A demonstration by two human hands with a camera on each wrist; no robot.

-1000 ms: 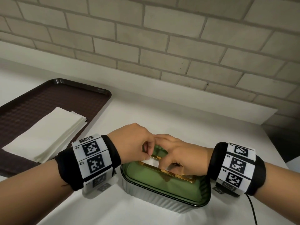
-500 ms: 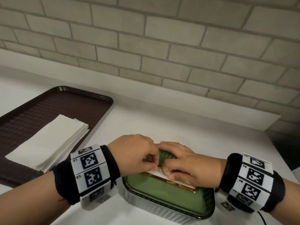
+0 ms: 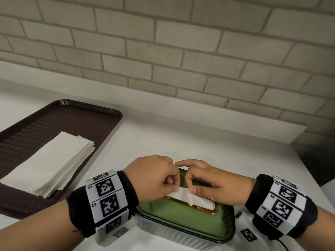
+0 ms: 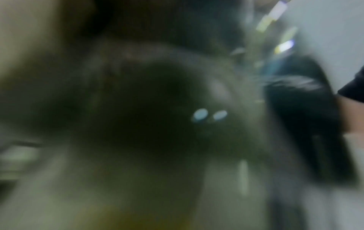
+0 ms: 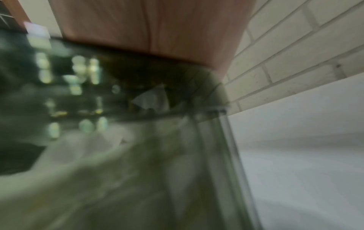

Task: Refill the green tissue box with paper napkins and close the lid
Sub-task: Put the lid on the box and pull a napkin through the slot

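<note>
Down at the near edge of the white bench [image 3: 181,138] sits the green tissue box [image 3: 184,221], lid [image 3: 177,217] down flat on its pale ribbed base, and both hands are right on top of it. Left hand [image 3: 154,176] comes in from one side, right hand [image 3: 212,185] from the other, knuckles almost meeting over the gold-rimmed slot [image 3: 214,208]. A white napkin [image 3: 183,193] stands up out of that slot, and both hands have it: the left grip is narrow, thumb and curled fingers pinched on the napkin's near end, and the right thumb [image 3: 193,189] presses the top edge against its bent fingers. Exactly how the far fingertips sit is hidden behind the knuckles, and the far end of the box is covered by the hands too.

Off to the left, well apart from the box, a dark brown tray [image 3: 87,122] runs out of frame, carrying a stack of napkins [image 3: 49,162], slightly fanned at its right edge.

Left wrist view is a smear of dark green and grey, nothing to make out. Right wrist view is blurred as well: green glassy box [image 5: 122,171] close up, a pale scrap of napkin [image 5: 151,98] in the dark under the palm, brick wall [image 5: 295,51] behind.
</note>
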